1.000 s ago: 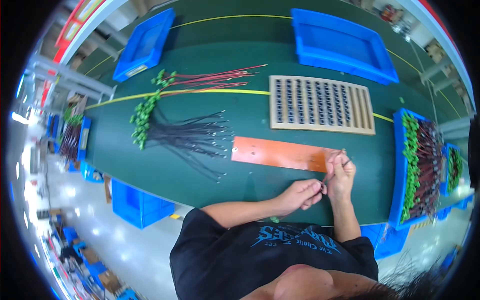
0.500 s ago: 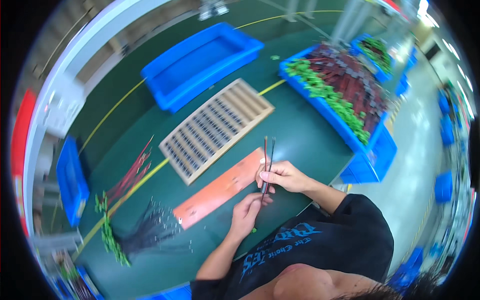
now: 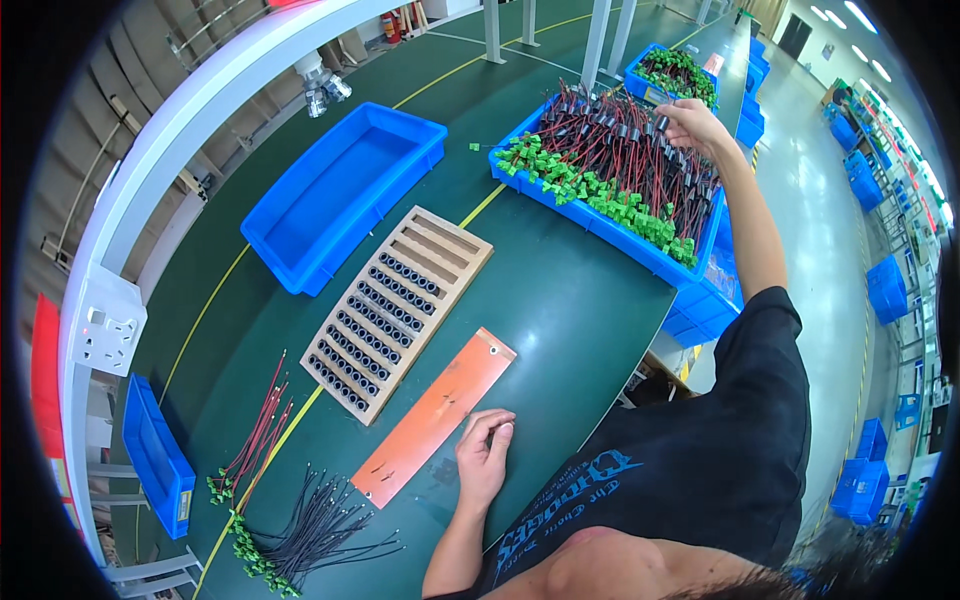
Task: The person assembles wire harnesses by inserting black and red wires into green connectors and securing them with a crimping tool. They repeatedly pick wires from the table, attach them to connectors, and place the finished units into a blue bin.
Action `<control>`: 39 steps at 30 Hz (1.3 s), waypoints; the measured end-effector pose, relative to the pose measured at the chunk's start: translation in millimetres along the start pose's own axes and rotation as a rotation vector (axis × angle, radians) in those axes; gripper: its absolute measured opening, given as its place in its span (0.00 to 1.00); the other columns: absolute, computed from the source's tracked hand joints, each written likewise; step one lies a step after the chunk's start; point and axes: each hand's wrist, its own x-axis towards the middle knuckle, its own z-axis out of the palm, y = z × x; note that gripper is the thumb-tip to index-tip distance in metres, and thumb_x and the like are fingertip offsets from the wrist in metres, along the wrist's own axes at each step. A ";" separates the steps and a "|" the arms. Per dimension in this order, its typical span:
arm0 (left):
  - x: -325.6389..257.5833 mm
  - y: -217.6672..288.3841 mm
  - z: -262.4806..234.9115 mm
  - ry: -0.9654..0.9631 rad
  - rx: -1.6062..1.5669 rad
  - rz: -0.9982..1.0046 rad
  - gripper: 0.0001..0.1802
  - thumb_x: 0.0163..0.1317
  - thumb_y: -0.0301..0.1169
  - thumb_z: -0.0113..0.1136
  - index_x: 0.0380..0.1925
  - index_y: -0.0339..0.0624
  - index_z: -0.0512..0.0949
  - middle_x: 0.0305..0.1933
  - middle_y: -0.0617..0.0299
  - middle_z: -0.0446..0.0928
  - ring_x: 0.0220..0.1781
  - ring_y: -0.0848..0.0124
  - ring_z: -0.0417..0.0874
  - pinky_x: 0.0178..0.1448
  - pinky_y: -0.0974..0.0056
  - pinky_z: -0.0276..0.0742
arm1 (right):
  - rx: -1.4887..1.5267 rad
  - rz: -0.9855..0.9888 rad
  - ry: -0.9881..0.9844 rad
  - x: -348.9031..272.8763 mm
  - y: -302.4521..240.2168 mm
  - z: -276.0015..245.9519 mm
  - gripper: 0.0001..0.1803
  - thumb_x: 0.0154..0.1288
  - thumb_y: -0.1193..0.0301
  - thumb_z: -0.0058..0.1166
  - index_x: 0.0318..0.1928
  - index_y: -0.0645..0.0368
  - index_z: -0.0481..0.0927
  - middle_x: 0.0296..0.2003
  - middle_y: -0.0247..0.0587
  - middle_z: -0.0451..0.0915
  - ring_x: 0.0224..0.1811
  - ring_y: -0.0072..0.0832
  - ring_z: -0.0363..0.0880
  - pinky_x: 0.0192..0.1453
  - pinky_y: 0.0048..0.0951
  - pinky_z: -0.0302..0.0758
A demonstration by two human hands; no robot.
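Note:
My right hand (image 3: 692, 128) reaches to the far right over a blue bin (image 3: 597, 212) heaped with wire leads. Its fingertips pinch a red-and-black wire lead by its black sleeve (image 3: 661, 123), among the others in the heap. The leads in the bin have red and black wires, black sleeves and green connectors (image 3: 600, 190). My left hand (image 3: 487, 455) rests near the table's front edge, beside an orange board (image 3: 437, 415). Its fingers are curled in with the thumb against them, and nothing shows in them.
Beyond the board lies a wooden rack (image 3: 440, 222) with rows of black sleeves. An empty-looking blue bin (image 3: 345, 190) stands behind it. At the left are red wires (image 3: 262, 430), black wires (image 3: 325, 525) with green connectors, and another blue bin (image 3: 160, 460). Another filled bin (image 3: 675, 75) stands farther back.
The wire lead, earlier between both hands by the orange board, has gone with my right hand to the far-right bin. My left hand has let go and curled. The view has shifted.

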 end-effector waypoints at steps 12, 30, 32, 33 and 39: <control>3.9 10.7 9.2 -0.040 0.153 0.083 0.05 0.67 0.23 0.66 0.41 0.34 0.84 0.45 0.54 0.84 0.43 0.65 0.85 0.49 0.64 0.81 | -1.028 -0.435 0.323 31.8 43.5 -28.2 0.27 0.71 0.51 0.61 0.50 0.66 0.82 0.36 0.54 0.87 0.41 0.49 0.89 0.43 0.47 0.84; -47.4 25.0 -22.8 0.219 0.409 0.309 0.06 0.64 0.23 0.69 0.39 0.34 0.83 0.43 0.55 0.82 0.45 0.58 0.84 0.50 0.57 0.81 | -0.343 -1.016 -0.447 -119.8 58.9 377.2 0.13 0.64 0.67 0.69 0.42 0.61 0.82 0.37 0.48 0.81 0.40 0.44 0.80 0.47 0.43 0.76; -69.3 29.1 -33.1 0.319 0.522 0.307 0.06 0.63 0.23 0.69 0.38 0.34 0.83 0.43 0.56 0.82 0.45 0.58 0.84 0.49 0.56 0.82 | -0.396 -1.072 -0.420 -132.8 49.1 375.1 0.12 0.66 0.68 0.69 0.41 0.63 0.81 0.35 0.45 0.80 0.37 0.40 0.80 0.45 0.39 0.77; -82.4 27.7 -40.6 0.404 0.613 0.297 0.06 0.62 0.22 0.70 0.38 0.35 0.82 0.43 0.56 0.82 0.45 0.58 0.84 0.48 0.56 0.82 | -0.385 -1.144 -0.410 -134.7 48.1 377.0 0.11 0.67 0.70 0.68 0.41 0.63 0.80 0.35 0.45 0.79 0.36 0.38 0.80 0.44 0.37 0.77; -170.7 59.9 -145.6 0.594 1.587 -0.069 0.16 0.53 0.27 0.60 0.43 0.40 0.82 0.46 0.57 0.82 0.45 0.59 0.83 0.46 0.56 0.79 | -0.370 -1.082 -0.404 -140.2 51.4 382.7 0.10 0.69 0.70 0.66 0.40 0.64 0.80 0.35 0.43 0.79 0.35 0.34 0.79 0.43 0.35 0.77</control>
